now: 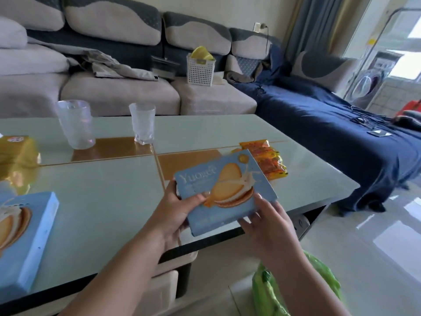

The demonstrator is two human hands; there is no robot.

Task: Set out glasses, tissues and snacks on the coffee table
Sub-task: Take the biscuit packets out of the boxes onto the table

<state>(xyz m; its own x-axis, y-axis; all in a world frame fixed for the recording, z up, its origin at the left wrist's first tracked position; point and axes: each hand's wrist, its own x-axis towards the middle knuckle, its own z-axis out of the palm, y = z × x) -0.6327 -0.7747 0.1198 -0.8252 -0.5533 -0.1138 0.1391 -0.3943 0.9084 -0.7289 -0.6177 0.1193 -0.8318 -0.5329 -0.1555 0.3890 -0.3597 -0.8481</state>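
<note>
Both hands hold a light blue biscuit box above the near right part of the glass coffee table. My left hand grips its left edge, thumb on the front. My right hand grips its lower right corner. An orange snack packet lies just behind the box. Two clear glasses stand upright at the far side. A second blue biscuit box lies at the near left. A yellow packet sits at the far left.
A grey sofa runs behind the table, carrying a white perforated basket and crumpled clothes. A blue-covered seat lies to the right. A green plastic bag sits on the floor by my right forearm.
</note>
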